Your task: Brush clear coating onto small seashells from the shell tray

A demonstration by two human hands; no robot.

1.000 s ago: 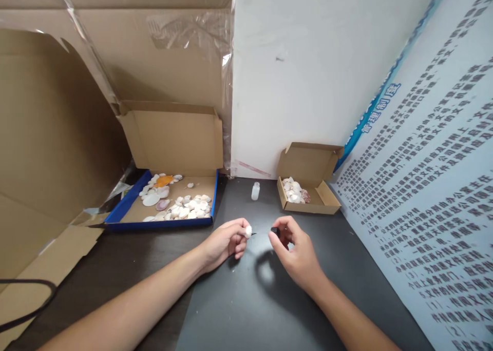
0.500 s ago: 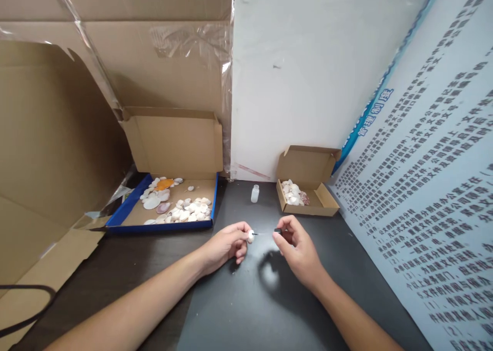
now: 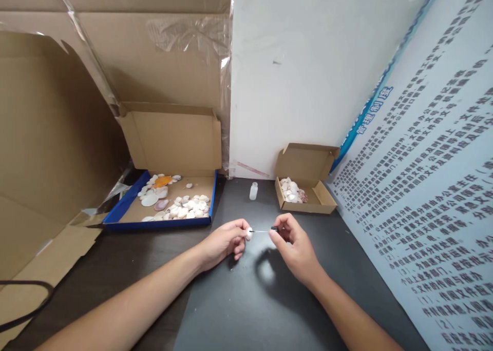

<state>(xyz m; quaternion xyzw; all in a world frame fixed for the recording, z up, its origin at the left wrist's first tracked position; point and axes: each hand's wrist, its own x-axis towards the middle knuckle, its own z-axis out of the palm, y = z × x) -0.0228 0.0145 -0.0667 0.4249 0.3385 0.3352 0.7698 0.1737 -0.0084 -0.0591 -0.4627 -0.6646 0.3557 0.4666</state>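
Note:
My left hand (image 3: pixel 227 239) pinches a small white seashell (image 3: pixel 249 234) between thumb and fingertips above the dark tabletop. To its right, my right hand (image 3: pixel 293 243) grips the black cap (image 3: pixel 273 229) of a brush applicator. Its thin stem (image 3: pixel 261 231) runs left from the cap, and the dark tip meets the face of the shell. Beyond both hands, a small translucent white bottle (image 3: pixel 253 191) stands upright with no cap on its neck.
At the back left lies an open blue-edged cardboard box (image 3: pixel 157 220) with loose shells and an orange one (image 3: pixel 163 182). A smaller open box (image 3: pixel 307 207) at the back right holds shells (image 3: pixel 291 191). A printed board (image 3: pixel 431 187) borders the right side.
My right hand has moved slightly left, bringing the cap a little nearer the shell. The left hand keeps the same pinch. The whole view has shifted slightly.

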